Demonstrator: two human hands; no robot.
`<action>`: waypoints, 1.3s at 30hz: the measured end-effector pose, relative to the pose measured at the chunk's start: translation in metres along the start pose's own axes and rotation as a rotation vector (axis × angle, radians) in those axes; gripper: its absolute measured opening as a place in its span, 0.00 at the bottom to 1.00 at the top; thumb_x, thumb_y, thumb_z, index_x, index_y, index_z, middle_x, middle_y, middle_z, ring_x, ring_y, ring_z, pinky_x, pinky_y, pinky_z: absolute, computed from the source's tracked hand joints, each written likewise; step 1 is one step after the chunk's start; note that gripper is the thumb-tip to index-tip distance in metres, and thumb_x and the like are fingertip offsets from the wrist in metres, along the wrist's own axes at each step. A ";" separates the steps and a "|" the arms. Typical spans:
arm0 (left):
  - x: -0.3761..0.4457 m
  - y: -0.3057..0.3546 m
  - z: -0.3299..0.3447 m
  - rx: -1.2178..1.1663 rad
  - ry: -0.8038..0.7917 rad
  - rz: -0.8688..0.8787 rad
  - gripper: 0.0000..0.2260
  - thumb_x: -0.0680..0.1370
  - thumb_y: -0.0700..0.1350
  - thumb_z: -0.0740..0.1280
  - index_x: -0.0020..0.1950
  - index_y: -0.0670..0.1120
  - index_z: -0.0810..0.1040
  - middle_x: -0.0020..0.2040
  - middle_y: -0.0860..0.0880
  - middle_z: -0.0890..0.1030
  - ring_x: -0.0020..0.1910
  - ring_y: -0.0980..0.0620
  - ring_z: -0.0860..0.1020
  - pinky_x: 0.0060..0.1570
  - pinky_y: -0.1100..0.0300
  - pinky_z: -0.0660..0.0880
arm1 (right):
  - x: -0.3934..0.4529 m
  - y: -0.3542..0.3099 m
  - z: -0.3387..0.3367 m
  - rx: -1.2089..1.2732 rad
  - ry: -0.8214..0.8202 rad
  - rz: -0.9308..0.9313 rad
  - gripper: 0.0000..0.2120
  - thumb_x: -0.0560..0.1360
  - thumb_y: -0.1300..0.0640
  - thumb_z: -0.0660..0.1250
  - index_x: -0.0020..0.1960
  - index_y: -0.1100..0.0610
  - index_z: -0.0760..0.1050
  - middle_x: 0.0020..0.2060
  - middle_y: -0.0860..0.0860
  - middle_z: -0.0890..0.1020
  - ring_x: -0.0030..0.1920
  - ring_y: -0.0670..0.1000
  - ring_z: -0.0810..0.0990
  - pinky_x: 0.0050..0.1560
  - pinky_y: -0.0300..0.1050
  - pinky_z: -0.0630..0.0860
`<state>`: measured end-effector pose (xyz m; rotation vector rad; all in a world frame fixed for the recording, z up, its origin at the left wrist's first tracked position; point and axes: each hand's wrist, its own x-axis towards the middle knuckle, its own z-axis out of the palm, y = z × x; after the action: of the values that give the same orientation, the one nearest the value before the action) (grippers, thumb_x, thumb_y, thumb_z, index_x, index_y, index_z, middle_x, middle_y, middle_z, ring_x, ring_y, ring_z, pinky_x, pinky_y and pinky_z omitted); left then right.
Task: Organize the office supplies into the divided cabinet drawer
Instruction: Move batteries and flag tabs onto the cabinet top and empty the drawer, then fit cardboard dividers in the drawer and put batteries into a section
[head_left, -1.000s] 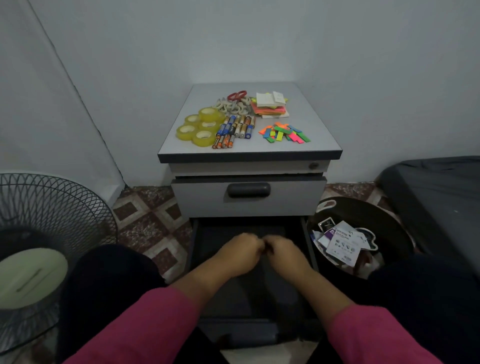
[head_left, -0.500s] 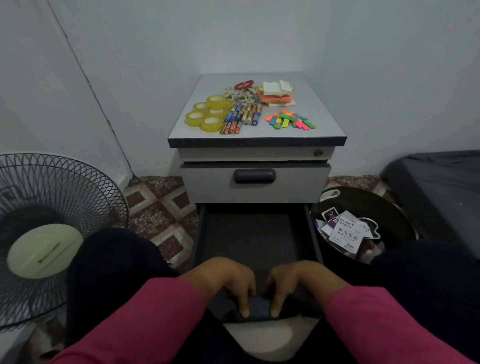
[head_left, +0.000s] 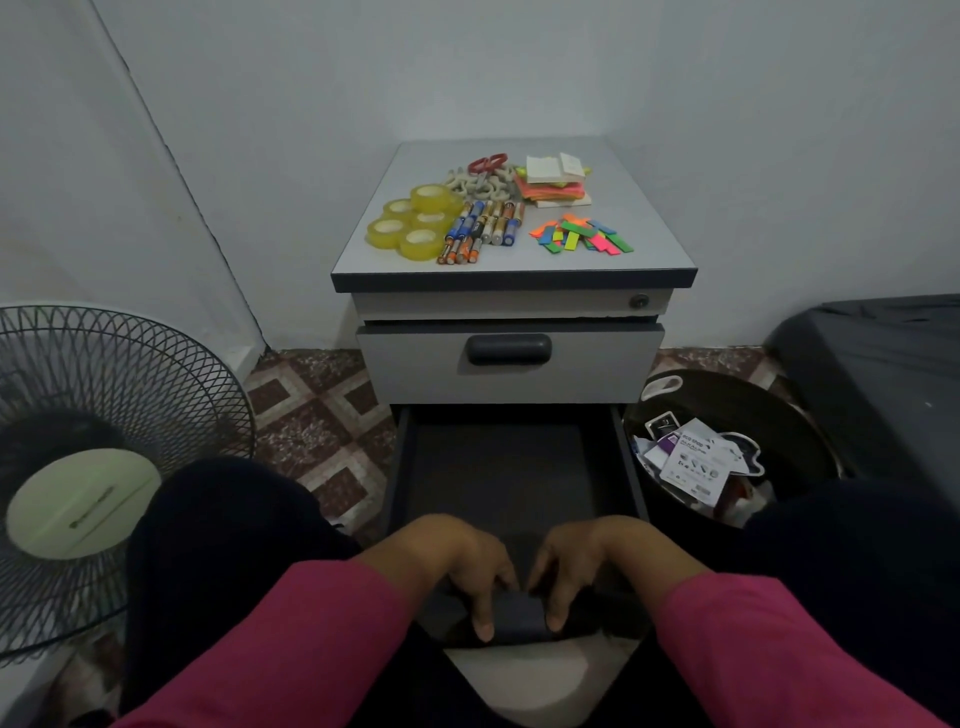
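A grey cabinet (head_left: 514, 283) carries the supplies on its top: yellow tape rolls (head_left: 413, 223), batteries (head_left: 480, 226), scissors with a red handle (head_left: 485, 165), grey clips (head_left: 480, 184), a stack of sticky notes (head_left: 553, 182) and loose coloured tabs (head_left: 582, 236). The bottom drawer (head_left: 506, 467) is pulled out toward me and its dark inside looks bare. My left hand (head_left: 467, 566) and right hand (head_left: 582, 566) both grip the dark handle (head_left: 517, 616) on the drawer front, fingers curled over it.
A closed upper drawer with a dark handle (head_left: 509, 349) sits above the open one. A standing fan (head_left: 93, 467) is on the left. A round black bin (head_left: 727, 457) with papers stands to the right, beside a dark mattress (head_left: 883, 374). My knees flank the drawer.
My hands went from meeting above the drawer's inside to gripping its front handle. The drawer has come further out toward me and the view has pulled back.
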<state>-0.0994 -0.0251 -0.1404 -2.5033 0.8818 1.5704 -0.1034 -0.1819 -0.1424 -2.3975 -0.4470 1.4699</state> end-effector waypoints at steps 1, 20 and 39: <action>0.001 0.000 -0.001 -0.004 0.001 0.001 0.33 0.71 0.50 0.74 0.74 0.52 0.67 0.69 0.49 0.72 0.66 0.46 0.70 0.68 0.50 0.67 | 0.000 0.001 -0.001 0.011 -0.002 0.000 0.29 0.67 0.55 0.77 0.66 0.50 0.75 0.62 0.46 0.78 0.61 0.49 0.76 0.63 0.40 0.72; 0.009 -0.047 -0.033 -0.175 0.525 -0.064 0.23 0.76 0.45 0.68 0.71 0.51 0.70 0.66 0.46 0.73 0.63 0.45 0.73 0.61 0.52 0.71 | 0.020 0.021 -0.025 0.178 0.764 -0.020 0.22 0.71 0.56 0.73 0.65 0.54 0.76 0.59 0.52 0.78 0.60 0.52 0.76 0.60 0.43 0.73; 0.005 -0.066 -0.067 -0.160 0.597 -0.327 0.12 0.78 0.46 0.64 0.53 0.38 0.79 0.52 0.41 0.79 0.51 0.42 0.79 0.46 0.56 0.73 | 0.011 0.048 -0.073 -0.149 0.672 0.137 0.10 0.75 0.59 0.62 0.49 0.58 0.82 0.49 0.58 0.82 0.50 0.59 0.81 0.52 0.49 0.78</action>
<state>-0.0109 0.0049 -0.1283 -3.0896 0.3455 0.8331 -0.0277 -0.2273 -0.1390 -2.8822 -0.2344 0.6042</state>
